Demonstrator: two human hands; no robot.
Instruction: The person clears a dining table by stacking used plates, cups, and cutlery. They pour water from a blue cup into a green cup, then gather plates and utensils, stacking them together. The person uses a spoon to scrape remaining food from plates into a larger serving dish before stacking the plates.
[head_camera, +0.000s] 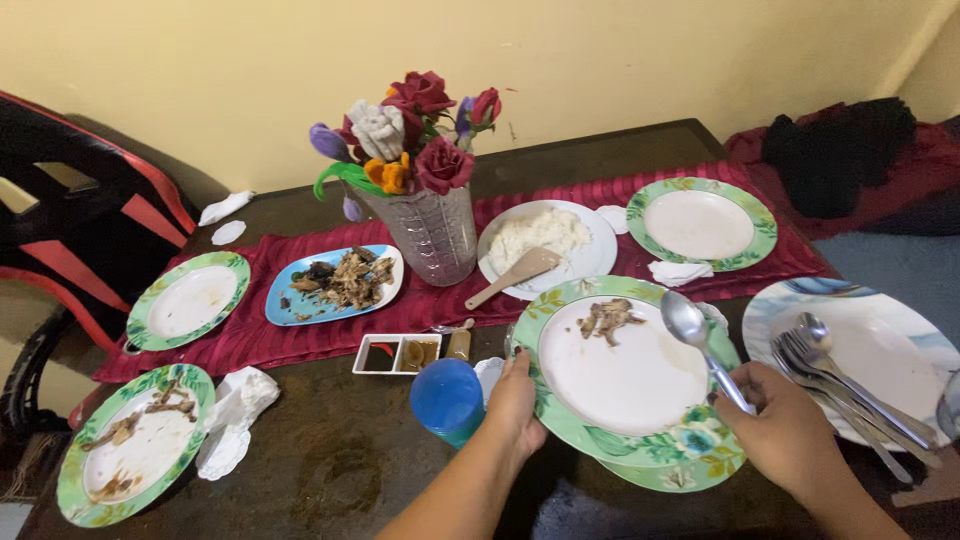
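Round green-rimmed plate (625, 385), smooth and glossy with meat scraps, sits near the tabletop's (340, 470) front edge. Left hand (515, 400) grips its rim; right hand (785, 425) grasps a shiny metal spoon (695, 335).

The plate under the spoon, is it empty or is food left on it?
Nearly empty: the plate holds only a few meat scraps near its far edge.

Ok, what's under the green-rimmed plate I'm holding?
Under the plate lies another green-rimmed plate; only its near edge shows, the rest is covered.
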